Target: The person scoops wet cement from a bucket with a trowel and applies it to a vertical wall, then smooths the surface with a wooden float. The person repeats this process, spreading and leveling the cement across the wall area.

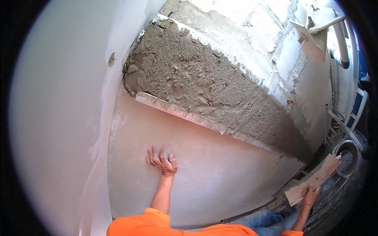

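Note:
My left hand lies against the smooth wall surface below a band of rough grey mortar, fingers spread and holding nothing. Down at the lower right, my right hand grips a flat wooden board by its near edge. The board is rectangular, pale brown and smeared; whether it has a handle is hidden. A straight light batten runs along the mortar's lower edge, and a pale strip borders its upper edge. The mortar is uneven, with lumps and ridges.
A smooth pale wall meets the mortared side in a corner at left. Beyond the board stands a round bucket with grey material in it. Pipes and white rails are at far right. Rough patchy masonry lies above the mortar.

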A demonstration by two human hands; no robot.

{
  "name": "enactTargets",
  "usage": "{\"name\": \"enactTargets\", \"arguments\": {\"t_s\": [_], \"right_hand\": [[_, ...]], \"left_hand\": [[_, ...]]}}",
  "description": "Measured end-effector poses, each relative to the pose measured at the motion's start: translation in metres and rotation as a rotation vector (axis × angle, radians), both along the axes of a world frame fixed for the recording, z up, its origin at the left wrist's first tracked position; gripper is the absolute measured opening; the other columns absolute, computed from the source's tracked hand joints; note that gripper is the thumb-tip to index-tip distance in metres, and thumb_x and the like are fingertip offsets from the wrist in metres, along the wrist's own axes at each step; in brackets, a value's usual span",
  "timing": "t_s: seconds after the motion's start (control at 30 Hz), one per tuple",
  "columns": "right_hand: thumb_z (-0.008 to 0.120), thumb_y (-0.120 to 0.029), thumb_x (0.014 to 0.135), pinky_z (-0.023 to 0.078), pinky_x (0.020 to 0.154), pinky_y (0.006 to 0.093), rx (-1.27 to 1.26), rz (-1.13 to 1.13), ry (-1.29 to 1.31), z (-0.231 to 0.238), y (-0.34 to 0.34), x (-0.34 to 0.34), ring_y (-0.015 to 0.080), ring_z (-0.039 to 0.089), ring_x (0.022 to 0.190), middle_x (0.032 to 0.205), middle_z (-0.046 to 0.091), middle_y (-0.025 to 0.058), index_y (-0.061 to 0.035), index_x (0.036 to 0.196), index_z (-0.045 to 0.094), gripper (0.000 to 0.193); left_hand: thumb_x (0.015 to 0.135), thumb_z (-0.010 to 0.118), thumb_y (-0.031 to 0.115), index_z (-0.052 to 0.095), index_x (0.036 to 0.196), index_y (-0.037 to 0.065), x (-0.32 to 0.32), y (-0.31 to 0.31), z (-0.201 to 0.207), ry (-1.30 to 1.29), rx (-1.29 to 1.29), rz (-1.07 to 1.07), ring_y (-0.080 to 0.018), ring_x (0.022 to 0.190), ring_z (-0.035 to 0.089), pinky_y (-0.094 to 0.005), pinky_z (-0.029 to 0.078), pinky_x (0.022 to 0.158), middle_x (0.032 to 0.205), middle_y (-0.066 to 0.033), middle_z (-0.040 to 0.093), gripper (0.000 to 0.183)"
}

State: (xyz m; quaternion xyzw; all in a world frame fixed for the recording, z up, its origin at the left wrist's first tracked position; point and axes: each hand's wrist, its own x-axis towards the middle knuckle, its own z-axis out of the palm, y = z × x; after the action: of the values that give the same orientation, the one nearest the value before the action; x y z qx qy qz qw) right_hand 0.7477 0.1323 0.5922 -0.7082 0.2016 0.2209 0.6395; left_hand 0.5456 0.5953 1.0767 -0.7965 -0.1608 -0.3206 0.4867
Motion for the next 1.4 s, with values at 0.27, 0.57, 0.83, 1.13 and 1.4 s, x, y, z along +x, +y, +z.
{"name": "enactTargets", "arguments": {"t_s": [0.27,0.57,0.83,1.13,1.4], "right_hand": [[0.058,-0.019,0.099,0.039,0.113,0.0437,0.035,0.01,-0.137,-0.007,-0.002,-0.024,0.0402,0.054,0.132,0.145,0.052,0.0327,0.0135,0.15,0.037,0.064],[0.058,-0.016,0.095,0.038,0.114,0.0452,0.026,0.208,-0.182,0.026,-0.002,-0.012,0.0442,0.053,0.132,0.143,0.053,0.0336,0.0137,0.145,0.044,0.06],[0.057,-0.017,0.098,0.04,0.112,0.0456,0.053,0.112,0.116,-0.018,-0.056,-0.015,0.0421,0.051,0.136,0.148,0.05,0.0314,0.011,0.151,0.036,0.063],[0.055,-0.023,0.103,0.041,0.113,0.0468,-0.223,0.088,0.283,-0.066,-0.142,0.001,0.0409,0.05,0.137,0.153,0.045,0.0299,0.0065,0.158,0.029,0.067],[0.057,-0.037,0.102,0.044,0.106,0.0447,0.035,0.407,-0.096,0.037,-0.145,0.07,0.041,0.058,0.127,0.137,0.059,0.028,0.0071,0.145,0.048,0.062]], "left_hand": [[0.095,0.051,0.033,0.058,0.14,0.013,0.002,0.004,-0.001,0.0,0.06,-0.018,-0.0445,0.148,0.031,-0.0665,0.017,0.118,0.154,-0.0208,0.041,0.049],[0.096,0.049,0.037,0.057,0.141,0.012,-0.003,0.004,-0.005,-0.018,-0.057,-0.014,-0.0464,0.149,0.027,-0.0664,0.012,0.12,0.156,-0.0211,0.039,0.052],[0.097,0.051,0.034,0.051,0.147,0.011,0.015,-0.014,-0.012,-0.044,-0.144,0.037,-0.0504,0.151,0.021,-0.0675,0.009,0.12,0.159,-0.0229,0.031,0.054],[0.099,0.051,0.034,0.047,0.147,0.006,0.033,-0.043,-0.014,-0.098,-0.261,0.175,-0.0487,0.149,0.025,-0.065,0.014,0.12,0.157,-0.0259,0.032,0.056],[0.1,0.05,0.033,0.042,0.149,-0.002,0.071,-0.072,0.022,-0.129,-0.297,0.036,-0.0446,0.149,0.029,-0.0603,0.013,0.122,0.156,-0.0242,0.038,0.06]]}}
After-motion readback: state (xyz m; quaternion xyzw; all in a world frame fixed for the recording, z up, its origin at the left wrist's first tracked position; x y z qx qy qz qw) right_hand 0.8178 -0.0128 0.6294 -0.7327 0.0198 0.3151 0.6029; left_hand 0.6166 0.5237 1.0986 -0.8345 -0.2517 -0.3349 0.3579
